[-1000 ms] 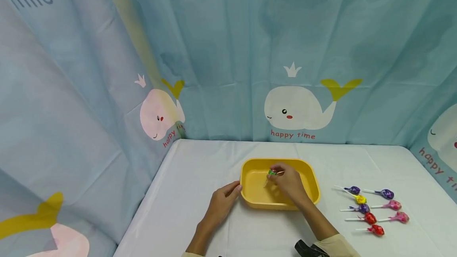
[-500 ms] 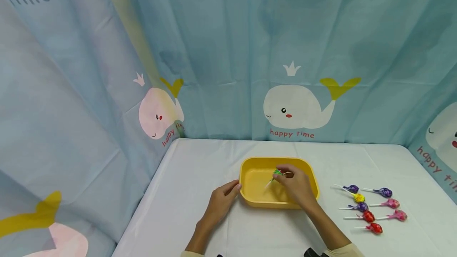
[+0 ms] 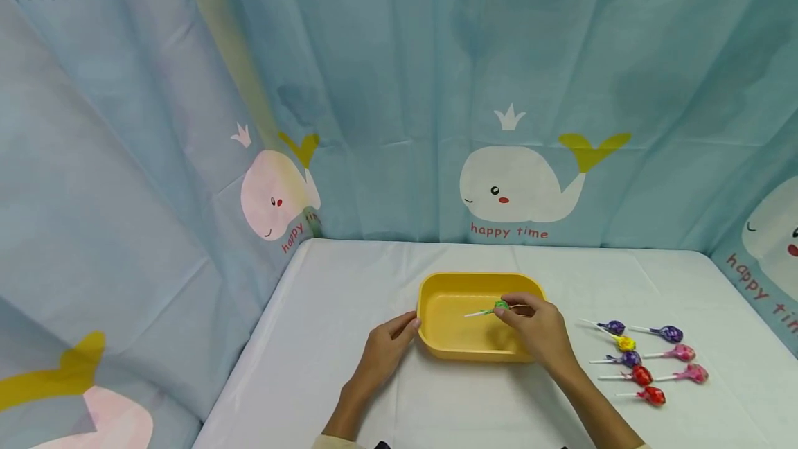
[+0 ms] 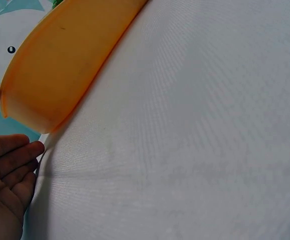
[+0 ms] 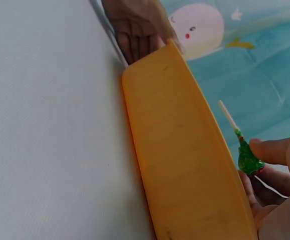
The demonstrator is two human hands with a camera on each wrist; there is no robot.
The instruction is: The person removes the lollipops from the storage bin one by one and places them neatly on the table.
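A yellow plastic tray (image 3: 476,356) stands on the white-covered table. At its left end, my left hand (image 3: 385,352) touches the rim with the thumb; the other fingers are loosely bent beside it in the left wrist view. My right hand (image 3: 542,328) is over the tray's right side. Between thumb and fingers it pinches a green-wrapped lollipop (image 5: 248,159), whose white stick points left over the tray in the head view. A thin pale line (image 5: 275,190) shows among the right fingers; I cannot tell whether it is another stick.
Several wrapped lollipops lie on the table right of the tray: purple (image 3: 670,333), yellow (image 3: 625,343), pink (image 3: 695,373) and red (image 3: 653,395) ones. Blue whale-print curtains (image 3: 386,158) hang behind and beside the white tabletop (image 3: 349,283).
My right hand has shifted right across the tray with the green lollipop, whose stick has swung from slanting down to nearly level. The left hand stays at the tray's left end.
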